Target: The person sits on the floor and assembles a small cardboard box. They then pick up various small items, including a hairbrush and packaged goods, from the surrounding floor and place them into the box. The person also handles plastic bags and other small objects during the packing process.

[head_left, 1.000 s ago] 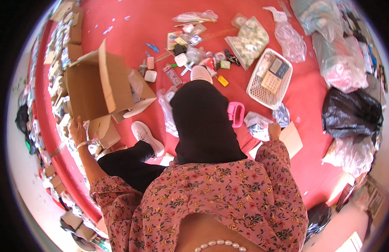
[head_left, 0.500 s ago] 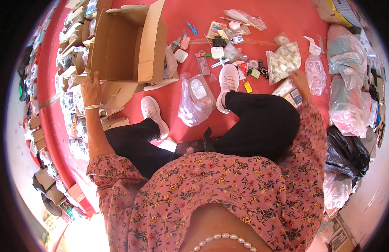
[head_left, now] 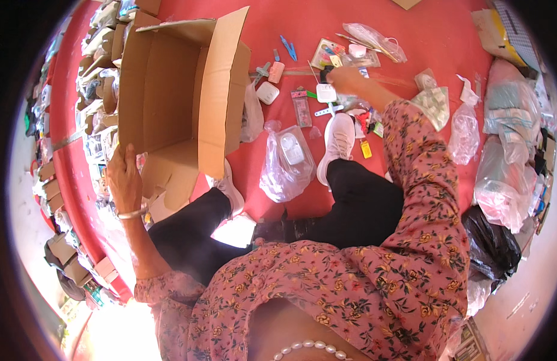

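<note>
A large cardboard box (head_left: 170, 90) lies on its side at the left, its opening toward me and its flaps spread. My left hand (head_left: 125, 180) grips the box's lower left edge, fingers at the rim. My right hand (head_left: 346, 80) reaches over the small items in the middle and covers part of a black object (head_left: 325, 73). Just below that hand is a white square case (head_left: 326, 92). The right fingertips are blurred and partly hidden, so I cannot make out whether they hold anything.
A clear bag with a white container (head_left: 290, 148) lies between my shoes. Blue tweezers (head_left: 289, 48), a pink packet (head_left: 301, 108) and a yellow tag (head_left: 366, 149) are on the red floor. Filled plastic bags (head_left: 510, 108) line the right; packed goods (head_left: 101, 90) line the left.
My right hand has moved left from the packets at the right to the small items in the middle. My left hand stays at the box edge. The whole view has shifted slightly.
</note>
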A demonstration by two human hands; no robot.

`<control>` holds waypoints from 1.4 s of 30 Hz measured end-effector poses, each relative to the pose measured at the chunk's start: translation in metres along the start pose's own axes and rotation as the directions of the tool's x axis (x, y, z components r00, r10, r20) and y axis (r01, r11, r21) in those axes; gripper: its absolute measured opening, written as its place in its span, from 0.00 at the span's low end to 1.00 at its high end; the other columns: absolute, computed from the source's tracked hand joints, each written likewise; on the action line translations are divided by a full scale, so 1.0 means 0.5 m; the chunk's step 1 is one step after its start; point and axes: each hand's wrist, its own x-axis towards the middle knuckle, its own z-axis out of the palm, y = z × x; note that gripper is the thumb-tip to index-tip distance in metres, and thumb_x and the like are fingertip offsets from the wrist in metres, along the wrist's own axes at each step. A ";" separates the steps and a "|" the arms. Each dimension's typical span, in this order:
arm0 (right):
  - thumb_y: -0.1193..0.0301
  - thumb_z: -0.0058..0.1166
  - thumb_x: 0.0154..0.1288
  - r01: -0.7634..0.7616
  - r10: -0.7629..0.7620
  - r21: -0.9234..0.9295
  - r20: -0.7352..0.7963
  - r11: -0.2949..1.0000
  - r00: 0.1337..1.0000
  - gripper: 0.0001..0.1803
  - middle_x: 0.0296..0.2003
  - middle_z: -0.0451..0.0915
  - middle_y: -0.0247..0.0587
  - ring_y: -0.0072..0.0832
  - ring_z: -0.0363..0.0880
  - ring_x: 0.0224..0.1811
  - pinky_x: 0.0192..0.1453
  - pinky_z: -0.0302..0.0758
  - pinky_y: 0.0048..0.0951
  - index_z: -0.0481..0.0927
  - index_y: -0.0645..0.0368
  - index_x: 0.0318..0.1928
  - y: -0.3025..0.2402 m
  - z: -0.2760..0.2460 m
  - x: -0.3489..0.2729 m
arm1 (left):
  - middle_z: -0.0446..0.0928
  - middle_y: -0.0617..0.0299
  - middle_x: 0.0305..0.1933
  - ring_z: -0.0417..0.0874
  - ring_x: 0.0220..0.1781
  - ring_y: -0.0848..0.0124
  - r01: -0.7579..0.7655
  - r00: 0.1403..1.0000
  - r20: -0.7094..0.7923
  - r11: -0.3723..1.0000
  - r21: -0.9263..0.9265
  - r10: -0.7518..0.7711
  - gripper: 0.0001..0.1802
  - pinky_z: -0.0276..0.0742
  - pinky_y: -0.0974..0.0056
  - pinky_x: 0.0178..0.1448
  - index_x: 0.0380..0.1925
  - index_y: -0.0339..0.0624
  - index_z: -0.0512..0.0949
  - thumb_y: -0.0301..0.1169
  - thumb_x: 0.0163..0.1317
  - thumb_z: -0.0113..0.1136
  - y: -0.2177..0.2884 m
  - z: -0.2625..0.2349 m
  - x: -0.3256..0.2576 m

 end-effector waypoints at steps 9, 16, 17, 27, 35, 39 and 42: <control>0.61 0.54 0.49 0.111 -0.145 -0.268 -0.109 0.957 0.983 0.17 0.43 0.72 0.39 0.34 0.69 0.51 0.60 0.55 0.53 0.78 0.55 0.39 -0.068 0.173 0.037 | 0.77 0.49 0.34 0.75 0.34 0.58 0.039 0.999 0.004 0.999 -0.013 -0.039 0.15 0.68 0.61 0.39 0.42 0.31 0.73 0.32 0.64 0.46 -0.032 -0.004 0.010; 0.62 0.51 0.50 0.023 -0.151 -0.458 -0.246 0.889 0.957 0.12 0.42 0.71 0.40 0.36 0.69 0.45 0.64 0.48 0.56 0.82 0.54 0.30 -0.065 0.136 0.025 | 0.78 0.52 0.34 0.75 0.33 0.67 0.110 0.994 0.004 0.982 -0.155 -0.111 0.16 0.69 0.64 0.38 0.44 0.31 0.74 0.33 0.65 0.45 -0.031 0.007 0.011; 0.62 0.50 0.51 0.004 -0.160 -0.504 -0.267 0.863 0.950 0.12 0.42 0.71 0.40 0.37 0.69 0.46 0.65 0.48 0.56 0.82 0.54 0.31 -0.061 0.123 0.022 | 0.78 0.52 0.34 0.75 0.33 0.68 0.096 0.995 0.000 0.988 -0.124 -0.097 0.16 0.69 0.64 0.38 0.44 0.31 0.74 0.33 0.65 0.45 -0.031 0.005 0.013; 0.65 0.47 0.53 -0.501 0.491 -0.239 -0.104 0.832 0.865 0.12 0.34 0.78 0.44 0.40 0.74 0.45 0.57 0.56 0.57 0.82 0.58 0.30 0.021 0.066 -0.094 | 0.77 0.53 0.33 0.74 0.32 0.69 0.110 0.994 0.024 0.989 -0.095 -0.109 0.15 0.68 0.65 0.38 0.41 0.30 0.73 0.33 0.66 0.44 -0.022 -0.006 0.001; 0.58 0.55 0.51 -0.220 0.223 0.049 -0.344 0.974 0.912 0.17 0.42 0.74 0.45 0.38 0.71 0.49 0.52 0.65 0.47 0.77 0.57 0.37 0.028 0.106 0.103 | 0.75 0.57 0.28 0.69 0.30 0.73 0.101 0.994 0.043 0.985 -0.143 -0.096 0.16 0.66 0.66 0.35 0.36 0.30 0.74 0.36 0.66 0.45 -0.002 -0.003 0.023; 0.62 0.52 0.50 -0.276 0.218 -0.238 -0.241 0.931 0.946 0.13 0.40 0.74 0.41 0.35 0.72 0.45 0.48 0.64 0.49 0.80 0.53 0.35 -0.019 0.168 0.106 | 0.72 0.58 0.25 0.67 0.28 0.73 0.080 0.996 -0.024 0.985 -0.152 -0.084 0.17 0.64 0.64 0.32 0.33 0.30 0.73 0.36 0.66 0.46 -0.039 0.002 0.014; 0.66 0.51 0.50 -0.288 0.266 -0.167 -0.146 0.943 0.953 0.09 0.36 0.75 0.42 0.34 0.73 0.42 0.42 0.68 0.44 0.81 0.53 0.28 -0.047 0.172 0.066 | 0.72 0.58 0.25 0.66 0.28 0.73 0.115 0.993 0.002 0.972 -0.205 -0.117 0.16 0.64 0.65 0.32 0.34 0.30 0.73 0.36 0.65 0.47 -0.043 0.003 0.015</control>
